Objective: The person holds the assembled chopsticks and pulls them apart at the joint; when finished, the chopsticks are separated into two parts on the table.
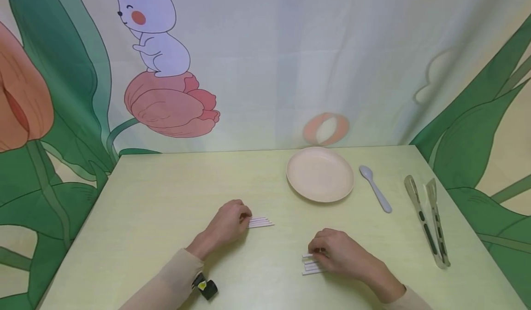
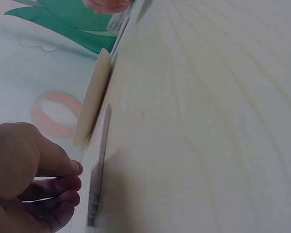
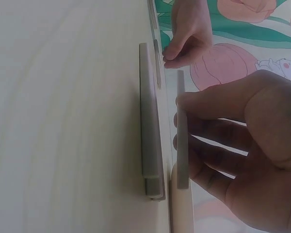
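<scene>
My right hand (image 1: 342, 254) pinches a flat pale stick (image 3: 183, 141) between thumb and fingertips, as the right wrist view shows. The stick is raised off the table, beside a bundle of similar sticks (image 3: 149, 121) lying on the tabletop. Another group of pale sticks (image 1: 261, 222) lies flat nearer the middle. Over its left end hovers my left hand (image 1: 228, 222), fingers loosely bent. In the left wrist view, its fingertips (image 2: 72, 183) sit just apart from those sticks, with nothing visible between them.
A round pale pink plate (image 1: 320, 174) rests toward the back of the light wooden table (image 1: 166, 185). To its right are a small lilac spoon (image 1: 375, 189) and metal tongs (image 1: 427, 222). A printed curtain (image 1: 249, 70) hangs behind the table.
</scene>
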Available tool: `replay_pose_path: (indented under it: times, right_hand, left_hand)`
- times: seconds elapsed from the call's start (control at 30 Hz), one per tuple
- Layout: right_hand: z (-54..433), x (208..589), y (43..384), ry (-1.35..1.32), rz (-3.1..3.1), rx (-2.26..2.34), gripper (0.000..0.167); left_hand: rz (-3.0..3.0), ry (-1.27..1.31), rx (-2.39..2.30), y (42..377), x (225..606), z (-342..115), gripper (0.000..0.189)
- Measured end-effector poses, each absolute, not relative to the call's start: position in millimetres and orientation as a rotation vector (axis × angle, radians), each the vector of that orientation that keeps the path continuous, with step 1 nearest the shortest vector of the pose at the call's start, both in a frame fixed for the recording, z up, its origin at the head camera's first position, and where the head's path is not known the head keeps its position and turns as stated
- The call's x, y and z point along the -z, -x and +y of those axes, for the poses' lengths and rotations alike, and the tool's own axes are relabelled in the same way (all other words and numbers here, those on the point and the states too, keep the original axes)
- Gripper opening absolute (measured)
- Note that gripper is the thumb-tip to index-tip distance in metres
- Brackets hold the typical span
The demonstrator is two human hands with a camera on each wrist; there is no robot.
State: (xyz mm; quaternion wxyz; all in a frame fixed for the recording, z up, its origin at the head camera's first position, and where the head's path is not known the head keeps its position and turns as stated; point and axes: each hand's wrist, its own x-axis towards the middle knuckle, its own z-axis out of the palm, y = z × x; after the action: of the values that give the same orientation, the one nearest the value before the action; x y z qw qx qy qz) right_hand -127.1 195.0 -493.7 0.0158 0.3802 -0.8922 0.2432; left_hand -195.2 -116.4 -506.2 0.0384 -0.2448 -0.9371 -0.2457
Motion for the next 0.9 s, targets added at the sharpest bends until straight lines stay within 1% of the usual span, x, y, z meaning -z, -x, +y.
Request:
replay_pose_path:
  times: [0.17,0.3,0.57,0.9]
  right_hand:
    - [195.4,492.7,126.4,-1.188,-2.805,-0.761,0.015]
    - [195.7,492.1,126.7,-1.195,-2.818,-0.767,0.014]
    - [197.2,493.3,127.9,-1.186,-2.842,-0.771,0.013]
    - [198.8,494.7,128.3,-1.185,-2.861,-0.767,0.012]
  left_hand:
    - [-2.861,0.678,0.755,189.5,502.0,-125.8,0.008]
    - [-2.868,0.668,0.736,181.3,499.0,-134.3,0.007]
    - [-2.88,0.661,0.736,160.3,492.6,-148.3,0.012]
    - [-2.953,0.419,0.718,128.1,486.7,-161.1,0.016]
